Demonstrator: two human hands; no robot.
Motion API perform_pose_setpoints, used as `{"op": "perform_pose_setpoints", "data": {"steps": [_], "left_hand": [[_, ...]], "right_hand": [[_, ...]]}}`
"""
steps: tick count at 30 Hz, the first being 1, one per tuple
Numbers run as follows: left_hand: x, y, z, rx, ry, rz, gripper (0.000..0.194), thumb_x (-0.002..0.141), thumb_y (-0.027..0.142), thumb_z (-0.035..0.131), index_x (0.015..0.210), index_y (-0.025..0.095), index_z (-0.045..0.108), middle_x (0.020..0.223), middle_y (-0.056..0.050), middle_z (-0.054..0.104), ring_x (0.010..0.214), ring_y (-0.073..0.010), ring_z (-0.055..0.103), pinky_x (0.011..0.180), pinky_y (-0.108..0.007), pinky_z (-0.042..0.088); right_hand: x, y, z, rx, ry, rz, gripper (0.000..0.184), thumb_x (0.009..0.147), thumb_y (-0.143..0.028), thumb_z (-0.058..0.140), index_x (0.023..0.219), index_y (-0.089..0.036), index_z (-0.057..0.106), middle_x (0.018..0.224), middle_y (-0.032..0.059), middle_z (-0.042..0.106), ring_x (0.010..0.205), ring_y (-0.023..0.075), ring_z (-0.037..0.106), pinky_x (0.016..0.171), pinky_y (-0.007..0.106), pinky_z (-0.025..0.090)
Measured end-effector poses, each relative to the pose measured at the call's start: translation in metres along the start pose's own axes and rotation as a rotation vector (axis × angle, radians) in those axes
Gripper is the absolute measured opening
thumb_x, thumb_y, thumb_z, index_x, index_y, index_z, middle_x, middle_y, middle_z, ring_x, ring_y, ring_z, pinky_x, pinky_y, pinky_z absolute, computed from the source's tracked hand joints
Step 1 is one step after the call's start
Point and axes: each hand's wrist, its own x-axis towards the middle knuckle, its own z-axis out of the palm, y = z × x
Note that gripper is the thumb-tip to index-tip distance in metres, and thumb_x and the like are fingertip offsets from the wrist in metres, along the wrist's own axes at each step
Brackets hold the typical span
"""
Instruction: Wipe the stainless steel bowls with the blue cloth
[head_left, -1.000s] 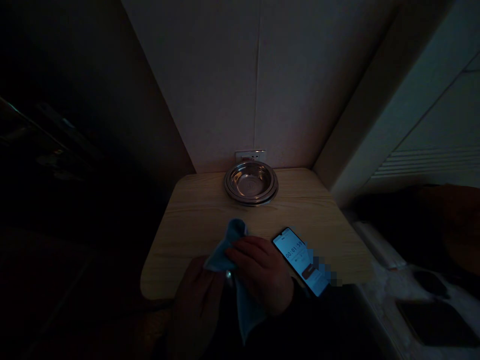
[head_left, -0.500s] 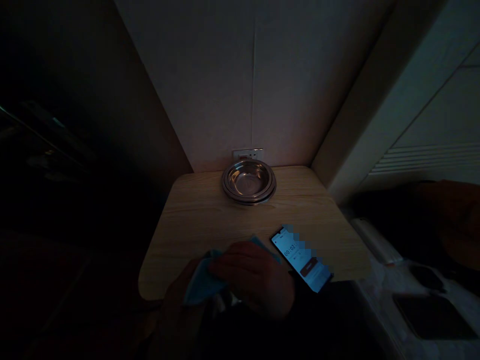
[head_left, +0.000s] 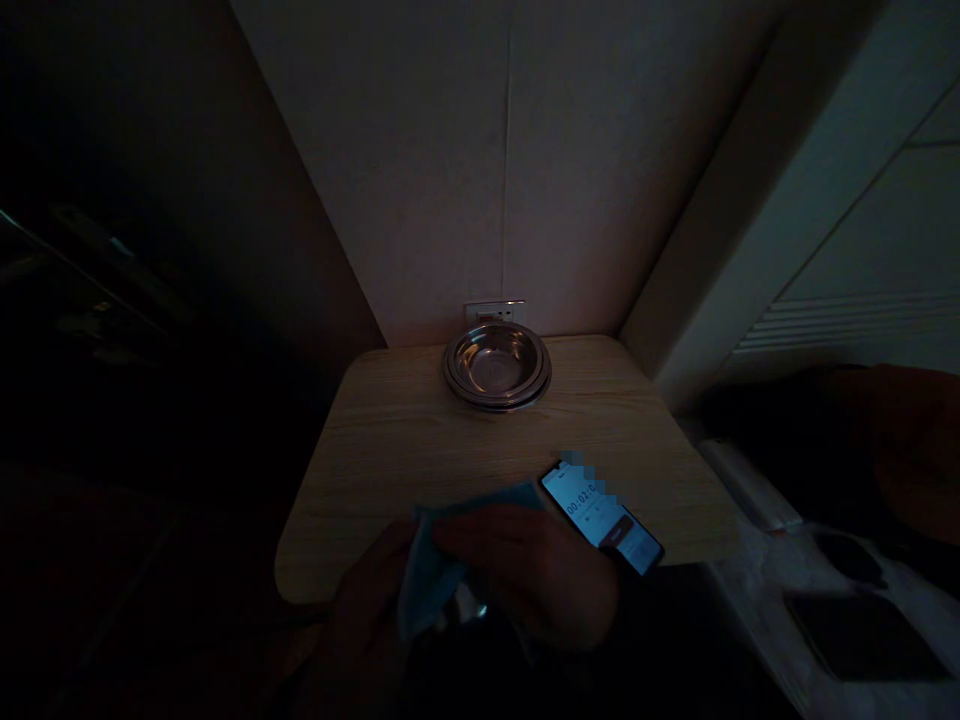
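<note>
A light blue cloth (head_left: 433, 575) is bunched under my right hand (head_left: 536, 575), whose fingers are closed over it. One fold sticks out above the knuckles, and another hangs down on the left side. My left hand (head_left: 367, 590) is low and dim, with its curled fingers against the cloth's left edge. Between the hands, below the cloth, glints a shiny metal thing (head_left: 469, 603). Most of it is hidden by the cloth, the hands and the dark, so its shape cannot be made out.
Round metal dishes (head_left: 497, 368) are stacked at the back of the wooden table (head_left: 390, 430), before a wall socket (head_left: 495, 311). A lit phone (head_left: 600, 515) showing a timer lies right of my right hand. A dark flat device (head_left: 862, 635) is at the lower right.
The cloth was upright and pinched between the hands; now it spreads flatter under my right hand. My right hand has moved slightly right and down. The dishes and phone stay put.
</note>
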Motion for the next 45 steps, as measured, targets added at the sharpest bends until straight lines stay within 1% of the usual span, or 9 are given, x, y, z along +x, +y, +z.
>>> {"op": "perform_pose_setpoints", "data": {"steps": [5,14,20,24,29,33,36,40,45], "left_hand": [[0.000,0.008,-0.003,0.017,-0.081,-0.058,0.025,0.086,0.027,0.045,0.091,0.023,0.068,0.098,-0.005,0.066,0.084,-0.0160,0.061,0.075,-0.025,0.049],[0.001,0.001,-0.008,-0.048,-0.060,0.029,0.019,0.083,0.027,0.049,0.084,0.024,0.067,0.082,-0.002,0.065,0.073,-0.0149,0.060,0.066,-0.023,0.049],[-0.005,0.010,-0.008,-0.087,0.065,-0.089,0.026,0.082,0.033,0.049,0.070,0.022,0.068,0.075,-0.002,0.066,0.064,-0.0152,0.060,0.058,-0.023,0.049],[-0.005,0.015,-0.006,-0.144,0.154,-0.217,0.032,0.083,0.039,0.045,0.071,0.021,0.068,0.069,-0.003,0.066,0.060,-0.0162,0.059,0.054,-0.025,0.048],[0.003,0.018,-0.009,-0.115,0.059,-0.234,0.030,0.078,0.043,0.051,0.074,0.022,0.072,0.076,-0.004,0.069,0.070,-0.0203,0.062,0.063,-0.028,0.051],[0.001,0.011,-0.009,-0.118,0.053,-0.217,0.029,0.078,0.044,0.052,0.079,0.022,0.072,0.082,-0.004,0.070,0.074,-0.0203,0.062,0.068,-0.028,0.051],[-0.004,0.004,-0.010,-0.127,0.099,-0.262,0.031,0.079,0.045,0.051,0.077,0.021,0.070,0.085,-0.004,0.070,0.074,-0.0192,0.062,0.069,-0.027,0.051],[-0.006,0.004,-0.011,-0.182,0.198,-0.412,0.039,0.079,0.054,0.047,0.079,0.019,0.067,0.074,-0.003,0.070,0.066,-0.0178,0.063,0.057,-0.023,0.050],[-0.002,0.011,-0.006,-0.273,0.238,-0.435,0.038,0.081,0.050,0.046,0.078,0.017,0.065,0.066,-0.003,0.067,0.064,-0.0173,0.062,0.059,-0.024,0.049]], "right_hand": [[-0.008,0.006,-0.003,-0.104,-0.021,0.087,0.030,0.089,-0.016,0.044,0.117,-0.015,0.055,0.104,0.0093,0.065,0.093,0.0176,0.061,0.078,0.027,0.050],[0.002,-0.006,0.005,-0.204,0.025,-0.009,0.027,0.092,-0.018,0.042,0.114,-0.012,0.055,0.099,0.0092,0.067,0.087,0.0180,0.061,0.075,0.029,0.050],[-0.013,0.002,-0.004,-0.075,0.063,0.082,0.030,0.091,-0.019,0.041,0.117,-0.013,0.055,0.099,0.0101,0.066,0.088,0.0171,0.062,0.074,0.027,0.051],[-0.020,0.006,-0.006,-0.062,0.078,0.132,0.030,0.091,-0.021,0.041,0.117,-0.014,0.055,0.097,0.0100,0.066,0.088,0.0174,0.063,0.074,0.028,0.051],[-0.006,-0.001,-0.002,-0.081,0.054,0.090,0.030,0.090,-0.019,0.040,0.115,-0.013,0.057,0.095,0.0102,0.067,0.084,0.0168,0.063,0.071,0.026,0.051],[0.003,-0.003,0.002,-0.055,0.047,0.062,0.030,0.090,-0.018,0.041,0.113,-0.011,0.059,0.095,0.0110,0.067,0.085,0.0172,0.063,0.073,0.026,0.051],[-0.001,0.004,0.001,-0.013,0.045,0.110,0.031,0.090,-0.020,0.042,0.115,-0.012,0.059,0.099,0.0104,0.068,0.088,0.0176,0.064,0.076,0.027,0.051],[-0.010,0.015,-0.003,0.054,0.105,0.214,0.029,0.091,-0.022,0.043,0.115,-0.017,0.059,0.104,0.0065,0.068,0.092,0.0155,0.065,0.081,0.026,0.050],[-0.004,0.015,-0.006,0.050,0.070,0.243,0.030,0.090,-0.022,0.042,0.114,-0.016,0.060,0.106,0.0076,0.068,0.094,0.0165,0.064,0.082,0.027,0.050]]}}
